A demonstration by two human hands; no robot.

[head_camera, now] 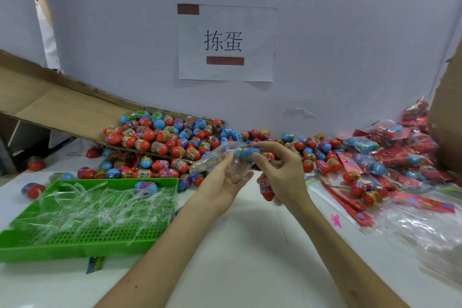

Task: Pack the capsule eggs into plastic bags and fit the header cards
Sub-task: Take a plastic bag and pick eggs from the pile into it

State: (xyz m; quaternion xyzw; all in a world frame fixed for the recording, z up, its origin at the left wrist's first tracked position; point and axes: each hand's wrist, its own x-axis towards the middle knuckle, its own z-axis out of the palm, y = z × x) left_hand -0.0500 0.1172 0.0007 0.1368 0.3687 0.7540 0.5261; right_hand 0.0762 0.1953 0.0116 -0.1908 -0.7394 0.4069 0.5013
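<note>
My left hand (226, 180) holds a clear plastic bag (220, 157) above the white table. My right hand (281, 170) pinches a blue capsule egg (246, 154) at the bag's mouth with thumb and forefinger. A red capsule egg (266, 189) is tucked under the lower fingers of the same hand. A heap of loose red and blue capsule eggs (160, 142) lies behind the hands, spilling from a tipped cardboard box (57, 105). Red header cards (347, 204) lie flat to the right.
A green plastic tray (82, 237) holding clear plastic strips and one egg sits at the front left. Packed bags with red cards (395, 147) pile up at the right. Empty clear bags (425, 227) lie at the front right. A paper sign (226, 42) hangs on the wall.
</note>
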